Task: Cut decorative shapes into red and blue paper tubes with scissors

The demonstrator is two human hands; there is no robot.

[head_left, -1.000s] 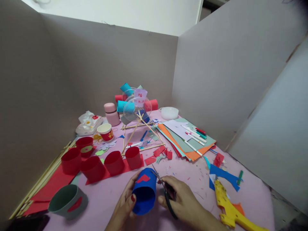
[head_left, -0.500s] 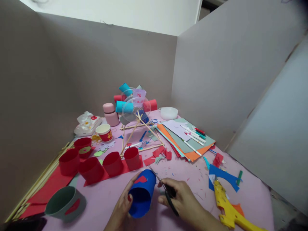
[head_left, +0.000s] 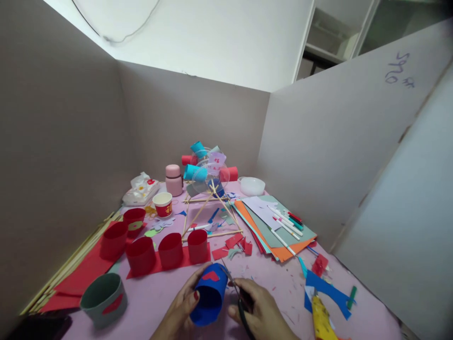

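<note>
My left hand (head_left: 182,307) is closed around the left side of a blue paper tube (head_left: 209,304), its open end tilted toward me. A red paper heart (head_left: 211,276) sits on the tube's upper side. In my right hand (head_left: 260,311) is a pair of scissors (head_left: 240,302) with black handles, the blades pointing up and left against the tube's far right rim. Whether the blades have paper between them I cannot tell. Just beyond the tube stand several red paper cups (head_left: 170,250) on red paper, and a grey-green paper cup (head_left: 104,300) with a red patch stands to the left.
A stick frame (head_left: 200,215) carrying a wheel of coloured tubes stands at the back. Coloured paper sheets (head_left: 279,250) with markers lie right of centre. A yellow glue gun (head_left: 322,321) rests at the right. Grey panels (head_left: 191,118) enclose the table.
The view has tilted upward, so the table things sit lower in the picture. The scissors have come closer to the tube's far rim. Both hands keep their hold.
</note>
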